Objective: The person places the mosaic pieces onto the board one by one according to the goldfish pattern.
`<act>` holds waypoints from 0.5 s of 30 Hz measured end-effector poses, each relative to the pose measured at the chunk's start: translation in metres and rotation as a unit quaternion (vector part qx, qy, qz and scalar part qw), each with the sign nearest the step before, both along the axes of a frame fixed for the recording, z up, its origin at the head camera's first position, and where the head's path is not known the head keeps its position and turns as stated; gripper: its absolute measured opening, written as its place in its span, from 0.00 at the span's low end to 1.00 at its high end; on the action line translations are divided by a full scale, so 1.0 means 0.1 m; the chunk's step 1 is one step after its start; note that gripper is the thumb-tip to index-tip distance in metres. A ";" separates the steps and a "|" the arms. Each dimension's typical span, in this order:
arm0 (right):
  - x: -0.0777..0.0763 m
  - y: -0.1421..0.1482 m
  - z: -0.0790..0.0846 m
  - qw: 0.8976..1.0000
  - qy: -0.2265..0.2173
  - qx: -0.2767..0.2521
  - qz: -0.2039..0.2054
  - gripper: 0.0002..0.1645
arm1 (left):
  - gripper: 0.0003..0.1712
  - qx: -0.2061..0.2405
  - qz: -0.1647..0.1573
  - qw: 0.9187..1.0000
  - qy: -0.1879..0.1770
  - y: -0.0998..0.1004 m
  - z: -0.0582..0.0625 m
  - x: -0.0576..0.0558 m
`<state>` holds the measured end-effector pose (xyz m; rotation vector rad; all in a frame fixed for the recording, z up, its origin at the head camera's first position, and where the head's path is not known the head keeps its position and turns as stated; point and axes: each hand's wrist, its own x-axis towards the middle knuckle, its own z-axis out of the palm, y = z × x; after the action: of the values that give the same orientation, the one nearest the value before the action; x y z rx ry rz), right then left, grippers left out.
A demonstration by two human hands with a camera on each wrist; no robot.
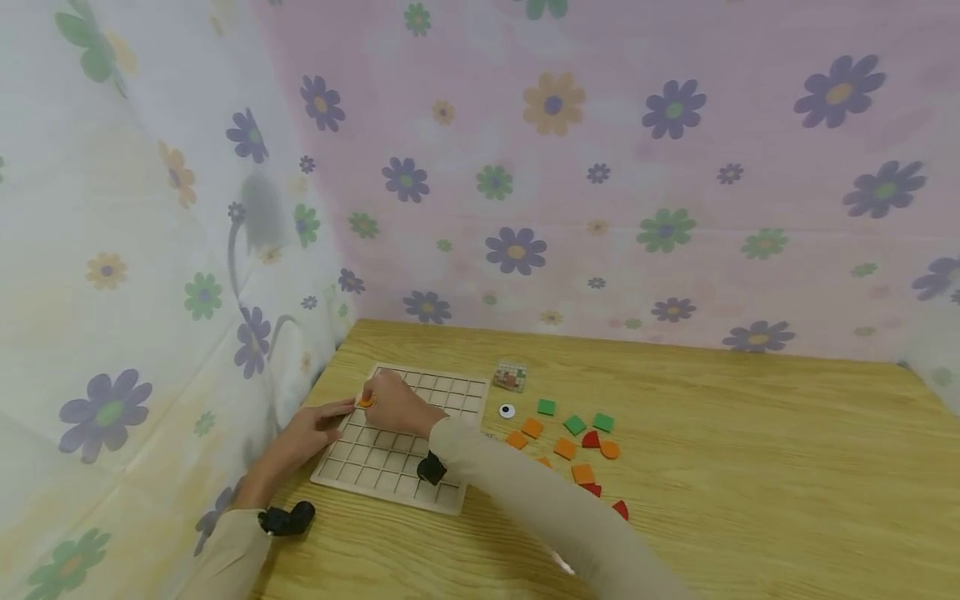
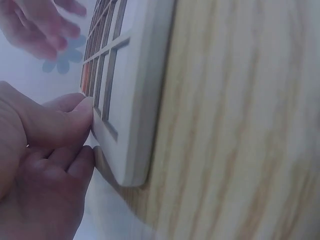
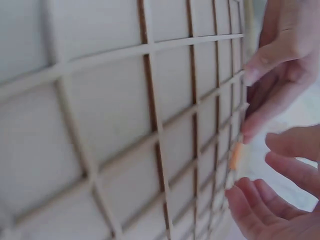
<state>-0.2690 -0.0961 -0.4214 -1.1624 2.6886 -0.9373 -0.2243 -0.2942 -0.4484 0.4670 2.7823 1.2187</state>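
Note:
A pale wooden grid board (image 1: 393, 458) lies on the table. My left hand (image 1: 303, 433) is at its left edge. In the left wrist view, that hand's thumb and fingers (image 2: 60, 120) hold the board's edge. Above the board's upper left part is my right hand (image 1: 397, 404), its fingers bent. An orange piece (image 1: 367, 401) sits at the board's left side beside the right fingertips, partly hidden. In the right wrist view, the orange piece (image 3: 236, 156) lies at the grid's far edge. The right hand (image 3: 280, 195) has its thumb apart from its fingers there.
Right of the board lie a small pattern card (image 1: 510, 377), a round eye piece (image 1: 507, 411), several green squares (image 1: 546, 407), several orange pieces (image 1: 565, 448) and red wedges (image 1: 591, 439). A flowered cloth (image 1: 570, 200) hangs behind and on the left.

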 end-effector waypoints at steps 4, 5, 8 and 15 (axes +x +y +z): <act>0.07 0.18 0.11 0.999 -0.014 0.037 0.023 0.13 | 0.25 -0.003 -0.005 1.000 0.004 -0.01 -0.01 0.01; 0.09 0.22 0.13 0.999 -0.015 0.042 0.028 0.13 | 0.24 -0.006 -0.004 1.000 0.005 -0.01 -0.01 0.01; 0.15 0.37 0.18 0.998 -0.019 0.042 0.043 0.11 | 0.24 -0.009 -0.006 1.000 0.009 -0.04 0.00 0.02; 0.38 0.83 0.28 0.996 -0.059 0.009 0.071 0.11 | 0.25 -0.008 -0.016 1.000 -0.004 -0.03 -0.01 -0.02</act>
<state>-0.2312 -0.0129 -0.3933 -1.2345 2.4819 -0.9267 -0.2259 -0.2975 -0.4490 0.5024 2.7639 1.1877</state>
